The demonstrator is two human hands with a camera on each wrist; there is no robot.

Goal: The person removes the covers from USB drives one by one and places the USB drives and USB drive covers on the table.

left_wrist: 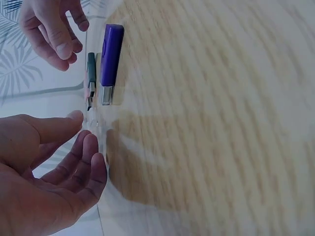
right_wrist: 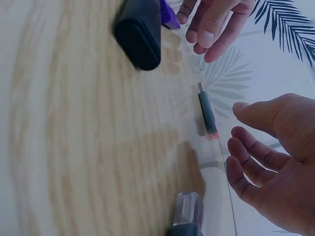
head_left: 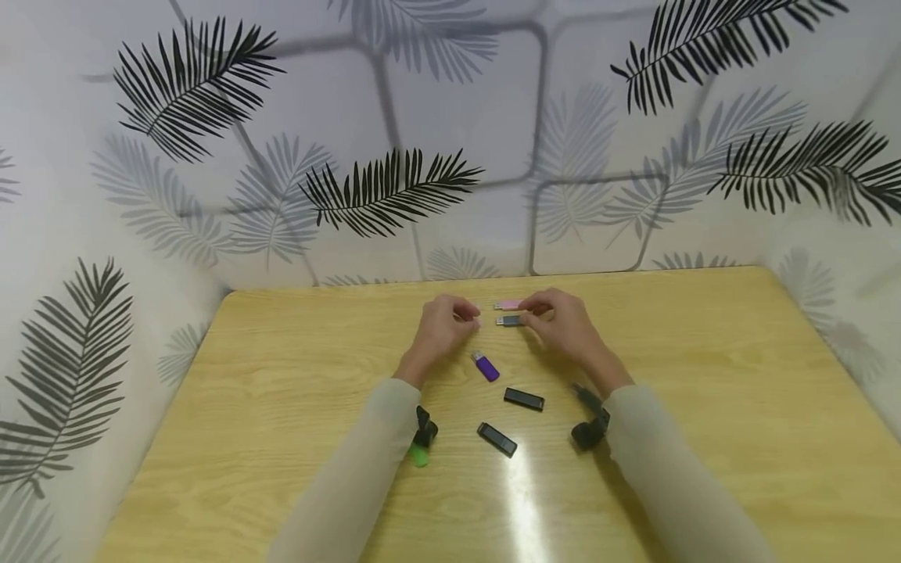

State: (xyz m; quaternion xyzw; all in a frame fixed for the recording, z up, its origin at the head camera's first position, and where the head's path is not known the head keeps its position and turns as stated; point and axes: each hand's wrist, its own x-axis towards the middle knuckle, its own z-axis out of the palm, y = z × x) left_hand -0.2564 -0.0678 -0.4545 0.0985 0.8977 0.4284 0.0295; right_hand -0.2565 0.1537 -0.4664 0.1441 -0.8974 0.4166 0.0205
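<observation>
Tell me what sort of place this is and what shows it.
Indoors, probably a small tabletop workspace or recording booth: a wooden table, leaf-print walls behind and beside it, and USB sticks laid out on top.

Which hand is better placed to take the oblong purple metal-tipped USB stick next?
Probably the left hand: its fingers are parted and it's nearer the purple USB stick than the right hand.

Nearest the far edge of my yellow wood-grained table (head_left: 281, 407) I have a slim pink USB stick (head_left: 507, 305) and a slim grey-green USB stick (head_left: 509, 320); nearer the near edge, a purple oblong USB stick (head_left: 487, 367) and two black oblong sticks (head_left: 524, 399).
</observation>
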